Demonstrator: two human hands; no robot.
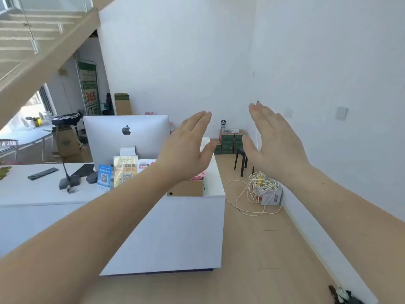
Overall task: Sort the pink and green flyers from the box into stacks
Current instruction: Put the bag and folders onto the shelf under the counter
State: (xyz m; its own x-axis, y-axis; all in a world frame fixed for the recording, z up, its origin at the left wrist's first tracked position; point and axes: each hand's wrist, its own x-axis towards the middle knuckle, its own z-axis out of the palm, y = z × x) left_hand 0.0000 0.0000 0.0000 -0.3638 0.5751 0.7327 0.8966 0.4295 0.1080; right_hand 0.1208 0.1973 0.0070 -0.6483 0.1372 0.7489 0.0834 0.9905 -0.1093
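A brown cardboard box [186, 188] sits on the right end of the white counter [43, 191]. Pink flyers [198, 175] stick out of its top; my left arm hides most of them. No green flyers show. My left hand [186, 148] is raised in the air above and in front of the box, fingers straight and together, holding nothing. My right hand [274, 139] is held up beside it to the right, palm facing left, fingers straight, also empty. A gap separates the two hands.
A silver computer monitor [126, 137] stands on the counter with QR-code signs [114, 175] before it. Right of the counter are a black stool [241, 160], stacked green boxes [230, 141] and a small box tangled in white cord [263, 189] on the wooden floor.
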